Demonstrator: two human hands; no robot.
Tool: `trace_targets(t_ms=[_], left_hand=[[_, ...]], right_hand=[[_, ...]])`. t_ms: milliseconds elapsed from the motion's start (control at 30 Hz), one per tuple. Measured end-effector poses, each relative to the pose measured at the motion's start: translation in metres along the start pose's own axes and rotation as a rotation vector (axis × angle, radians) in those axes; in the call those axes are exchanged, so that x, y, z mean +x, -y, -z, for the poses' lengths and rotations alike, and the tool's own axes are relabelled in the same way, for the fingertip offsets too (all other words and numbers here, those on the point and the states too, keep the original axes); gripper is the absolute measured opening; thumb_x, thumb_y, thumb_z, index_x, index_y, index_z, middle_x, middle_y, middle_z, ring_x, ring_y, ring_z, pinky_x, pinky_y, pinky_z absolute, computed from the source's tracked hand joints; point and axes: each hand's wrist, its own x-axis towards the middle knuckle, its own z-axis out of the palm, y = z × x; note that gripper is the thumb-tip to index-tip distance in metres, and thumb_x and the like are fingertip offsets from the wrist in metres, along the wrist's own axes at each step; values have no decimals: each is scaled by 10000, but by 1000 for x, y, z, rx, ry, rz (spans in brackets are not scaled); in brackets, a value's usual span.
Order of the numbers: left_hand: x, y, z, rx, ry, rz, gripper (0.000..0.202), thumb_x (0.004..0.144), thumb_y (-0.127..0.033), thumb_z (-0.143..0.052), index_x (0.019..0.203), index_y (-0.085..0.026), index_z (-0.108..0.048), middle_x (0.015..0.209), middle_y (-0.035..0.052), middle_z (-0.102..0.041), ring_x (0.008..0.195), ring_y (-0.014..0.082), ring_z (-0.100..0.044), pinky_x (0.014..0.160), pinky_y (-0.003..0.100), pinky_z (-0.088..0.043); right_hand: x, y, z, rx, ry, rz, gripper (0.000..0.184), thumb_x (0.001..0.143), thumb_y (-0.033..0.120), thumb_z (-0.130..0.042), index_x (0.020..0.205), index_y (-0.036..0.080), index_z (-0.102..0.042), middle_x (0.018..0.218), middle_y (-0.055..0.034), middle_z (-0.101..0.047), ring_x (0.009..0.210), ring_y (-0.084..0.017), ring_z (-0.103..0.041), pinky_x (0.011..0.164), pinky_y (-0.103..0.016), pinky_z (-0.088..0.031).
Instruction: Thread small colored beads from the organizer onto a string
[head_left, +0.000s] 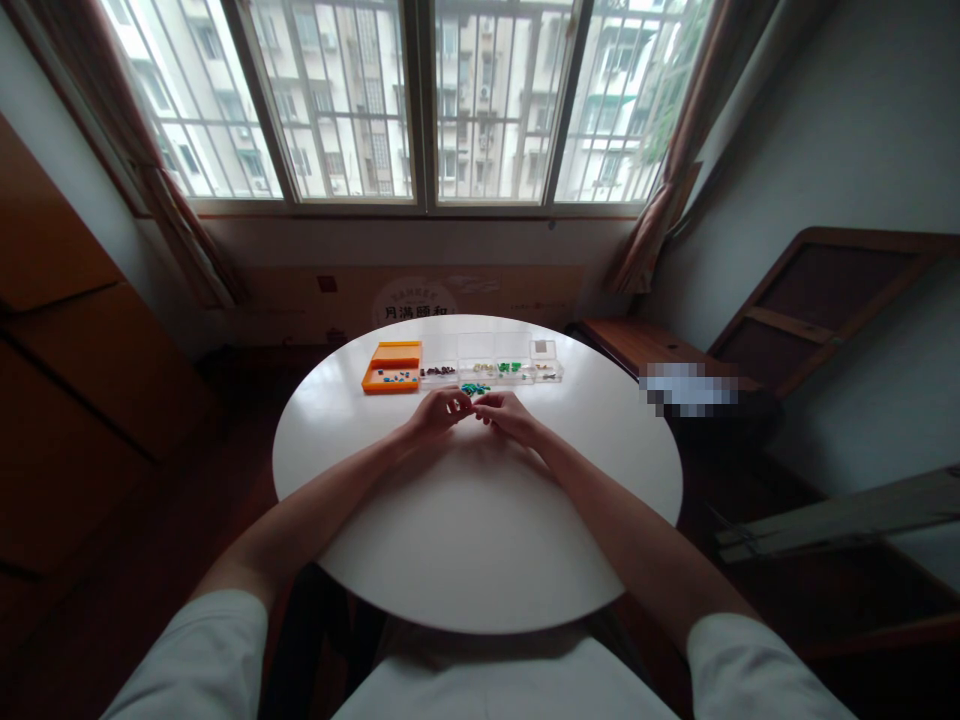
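My left hand (439,412) and my right hand (505,411) meet over the middle of the white table, fingertips almost touching. Both are closed in a pinch; whatever sits between the fingertips is too small to make out. Just beyond them lies a small pile of green and blue pieces (475,388). An open orange box (392,388) with small blue pieces (397,377) inside stands behind my left hand. To its right, clear plastic boxes hold dark brown pieces (438,371), pale pieces (484,368) and green pieces (510,367).
The round white table (472,560) fills the space before me. At its back right stands a clear box (550,372) with its lid up. A low wooden cabinet (645,340) is beyond the right edge. A barred window (424,120) and a cardboard panel (525,290) are behind.
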Motion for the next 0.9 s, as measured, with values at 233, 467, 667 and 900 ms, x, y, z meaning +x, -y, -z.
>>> trace_targets(t_ms=[233,467,667,900], left_hand=[[0,-1,0,30,14,-1,209,787,-319,-579,743,-128,-650,720,29,-612,561,70,-553,507,162,-445],[-1,-1,0,30,-31,15,219,770,-339,-601,736,-128,-648,705,28,-617,555,71,-546,500,164,-441],[-2,-1,2,74,-58,-20,202,778,-326,-596,820,-146,-678,770,46,-623,578,77,-557,511,171,-442],[-3,-3,4,144,-37,-58,206,805,-328,-568,818,-168,-698,757,37,-616,581,79,-558,530,175,-432]], right_hand=[[-1,3,0,-13,9,3,317,659,397,-667,788,108,-670,599,-12,-566,509,-77,-478,406,-175,-341],[-1,2,0,1,2,-5,322,657,399,-673,794,108,-666,613,-17,-572,508,-77,-477,389,-172,-331],[0,1,-1,23,-14,-10,308,663,388,-673,807,116,-658,621,-17,-573,500,-75,-476,369,-163,-329],[2,-1,-1,16,-23,-16,304,669,387,-665,804,114,-661,614,-16,-572,495,-75,-471,367,-167,-332]])
